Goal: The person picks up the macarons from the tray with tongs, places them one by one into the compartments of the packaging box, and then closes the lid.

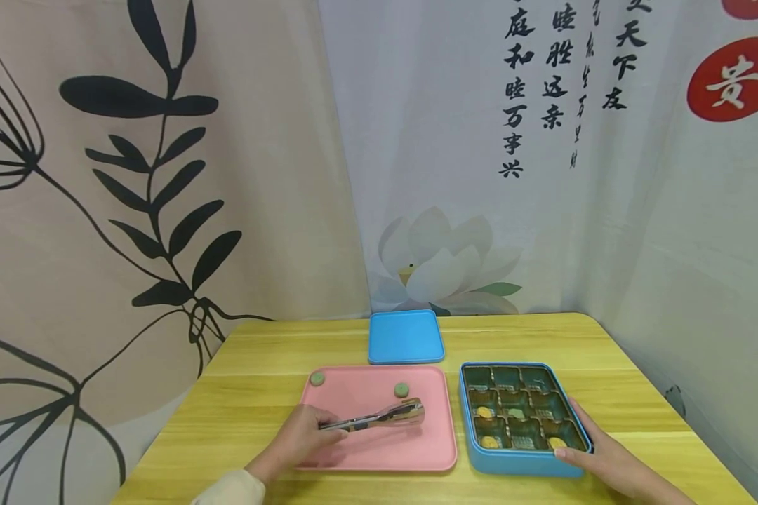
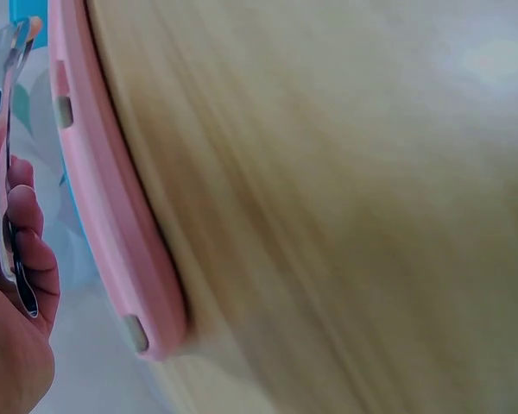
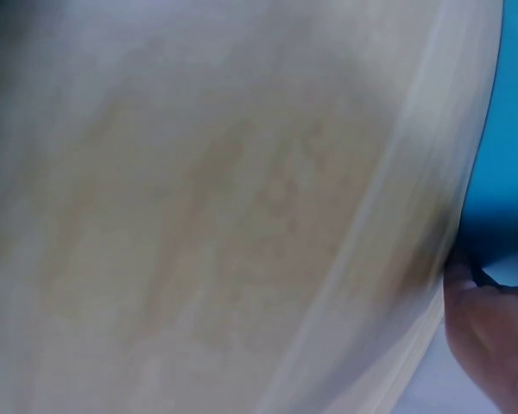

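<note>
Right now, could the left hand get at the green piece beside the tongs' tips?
Probably yes: the left hand holds the tongs close to that green piece, with nothing visibly between.

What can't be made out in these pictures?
Head view: part of the pink tray's left side, hidden by the left hand.
Head view: the upper red disc, cut off by the top edge.
Left wrist view: part of the tongs, cut off by the left edge.
Right wrist view: much of the blue box, cut off by the right edge; the table's grain, blurred.
</note>
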`<act>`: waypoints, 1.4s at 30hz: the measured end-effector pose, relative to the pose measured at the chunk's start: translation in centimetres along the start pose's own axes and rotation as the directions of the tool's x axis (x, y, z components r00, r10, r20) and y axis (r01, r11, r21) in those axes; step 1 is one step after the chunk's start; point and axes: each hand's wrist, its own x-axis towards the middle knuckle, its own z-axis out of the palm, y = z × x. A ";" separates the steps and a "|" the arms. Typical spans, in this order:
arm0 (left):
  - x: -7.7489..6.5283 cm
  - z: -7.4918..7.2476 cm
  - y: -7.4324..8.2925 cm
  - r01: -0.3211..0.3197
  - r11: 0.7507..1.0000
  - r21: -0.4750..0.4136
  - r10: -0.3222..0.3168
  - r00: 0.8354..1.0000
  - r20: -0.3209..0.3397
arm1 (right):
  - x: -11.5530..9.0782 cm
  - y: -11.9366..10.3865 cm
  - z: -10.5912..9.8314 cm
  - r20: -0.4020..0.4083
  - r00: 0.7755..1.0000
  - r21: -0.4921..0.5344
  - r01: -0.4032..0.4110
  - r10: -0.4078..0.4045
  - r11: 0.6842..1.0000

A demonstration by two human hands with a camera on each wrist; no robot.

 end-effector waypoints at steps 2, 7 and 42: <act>0.4 0.0 0.2 -0.001 1.000 -0.002 0.001 1.000 0.000 | 0.0 0.0 0.0 -0.002 1.000 0.000 -0.001 0.001 1.000; 1.4 0.2 0.9 -0.012 1.000 -0.015 0.012 1.000 0.000 | 0.0 0.1 -0.1 -0.006 1.000 -0.010 -0.001 0.000 1.000; 11.2 9.2 11.4 -0.110 0.991 -0.070 0.112 0.993 0.026 | 0.0 0.3 0.2 -0.015 1.000 0.026 0.006 -0.006 1.000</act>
